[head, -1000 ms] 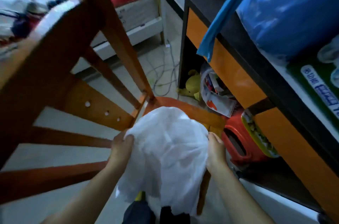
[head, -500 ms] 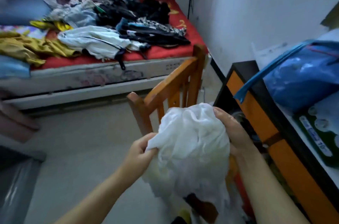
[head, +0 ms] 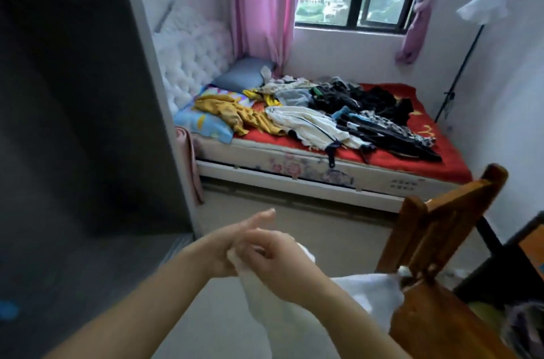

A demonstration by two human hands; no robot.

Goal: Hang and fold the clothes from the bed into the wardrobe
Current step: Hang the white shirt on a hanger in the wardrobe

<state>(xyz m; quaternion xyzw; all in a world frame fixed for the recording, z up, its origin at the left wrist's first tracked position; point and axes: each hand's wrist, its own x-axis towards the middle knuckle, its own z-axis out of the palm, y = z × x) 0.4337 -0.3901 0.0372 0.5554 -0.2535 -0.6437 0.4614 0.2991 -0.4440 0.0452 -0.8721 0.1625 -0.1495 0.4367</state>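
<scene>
A white garment hangs between my hands and trails right onto the wooden chair. My left hand holds its upper edge with some fingers stretched forward. My right hand grips the cloth just beside it, fingers curled. On the bed with a red sheet lies a heap of clothes: yellow, white, black and patterned pieces. The dark grey wardrobe fills the left side.
The wooden chair stands close at the right, a dark desk edge behind it. A floor lamp stands by the right wall. Pink curtains flank the window. Pale floor lies between me and the bed.
The view has swung left and up, from the chair and desk to the bed, window and wardrobe. My hands have come together on the white garment, which now trails onto the chair.
</scene>
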